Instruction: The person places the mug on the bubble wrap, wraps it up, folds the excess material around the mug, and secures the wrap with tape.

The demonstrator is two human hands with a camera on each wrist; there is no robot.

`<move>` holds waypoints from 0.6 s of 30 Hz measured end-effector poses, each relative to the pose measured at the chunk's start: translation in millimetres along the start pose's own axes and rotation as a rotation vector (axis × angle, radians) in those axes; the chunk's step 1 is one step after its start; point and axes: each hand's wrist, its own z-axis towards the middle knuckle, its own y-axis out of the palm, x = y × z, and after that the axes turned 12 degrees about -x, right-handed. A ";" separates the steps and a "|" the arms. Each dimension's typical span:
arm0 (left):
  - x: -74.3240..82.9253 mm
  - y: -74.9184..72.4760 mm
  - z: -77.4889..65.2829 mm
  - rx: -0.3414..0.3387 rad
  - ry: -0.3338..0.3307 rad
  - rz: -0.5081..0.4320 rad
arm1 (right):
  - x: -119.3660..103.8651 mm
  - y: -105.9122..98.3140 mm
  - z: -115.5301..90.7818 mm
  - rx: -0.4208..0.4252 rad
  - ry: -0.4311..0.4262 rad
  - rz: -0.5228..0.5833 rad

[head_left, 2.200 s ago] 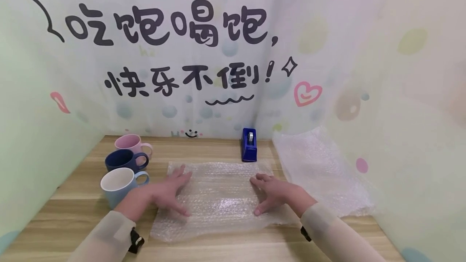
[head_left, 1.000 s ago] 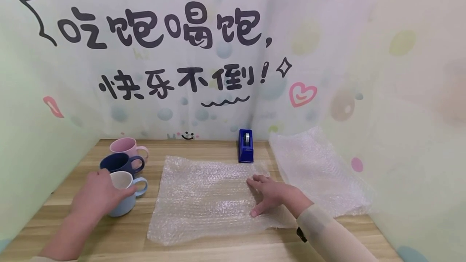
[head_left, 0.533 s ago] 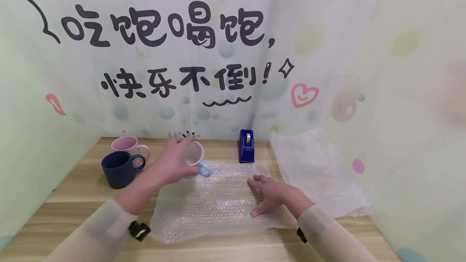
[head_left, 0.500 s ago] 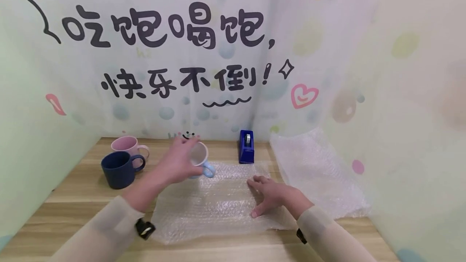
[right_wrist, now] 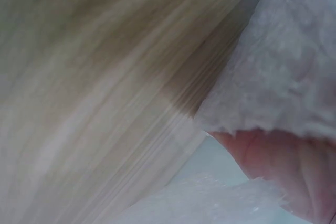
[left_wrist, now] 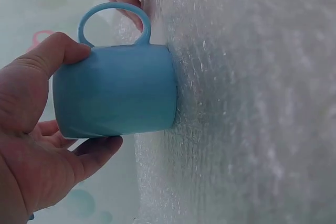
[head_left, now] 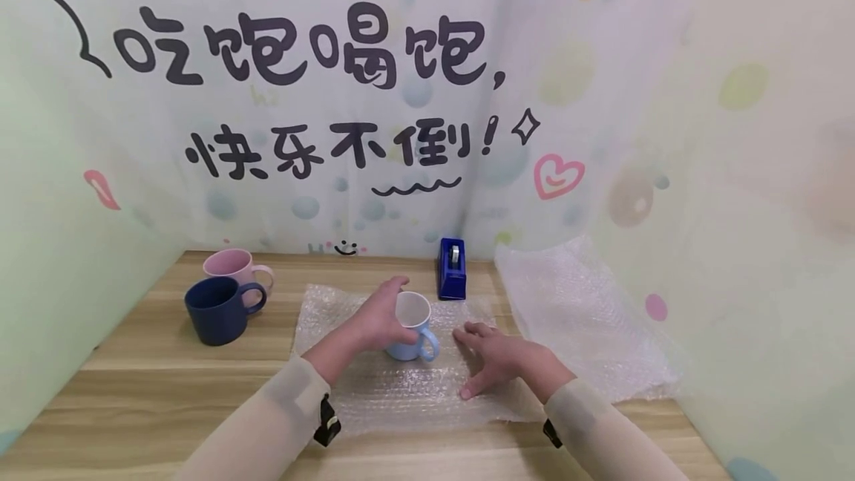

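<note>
A light blue mug [head_left: 414, 312] with a white inside stands on a flat sheet of bubble wrap [head_left: 394, 399]. My left hand [head_left: 379, 318] grips it from the left; in the left wrist view the thumb lies by the handle and the fingers reach round the far side of the blue body [left_wrist: 118, 90]. To the right of the mug, my right hand [head_left: 499, 355] rests on the sheet with fingers spread, holding nothing. Part of that hand [right_wrist: 278, 166] is hidden behind bubble wrap in the right wrist view.
A dark blue mug [head_left: 217, 315] and a pink mug [head_left: 230, 264] stand at the left of the wooden table [head_left: 147, 392]. At the back is a blue tape dispenser [head_left: 452, 273]. Another bubble wrap sheet [head_left: 588, 325] lies at right, against the wall.
My left hand left the bubble wrap, took the light blue mug from beside the other mugs and carried it right onto the sheet. The right hand has stayed in place.
</note>
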 end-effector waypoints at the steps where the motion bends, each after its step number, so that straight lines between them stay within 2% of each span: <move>1: 0.0 0.7 0.2 0.005 0.003 -0.001 | 0.2 -0.1 0.3 -0.001 0.001 0.002; 10: -1.4 7.0 2.6 -0.015 0.004 -0.079 | 1.7 1.8 2.0 0.004 0.006 -0.006; 18: -14.2 11.9 -3.2 0.032 -0.067 -0.114 | 2.1 -0.2 2.1 0.003 -0.030 -0.030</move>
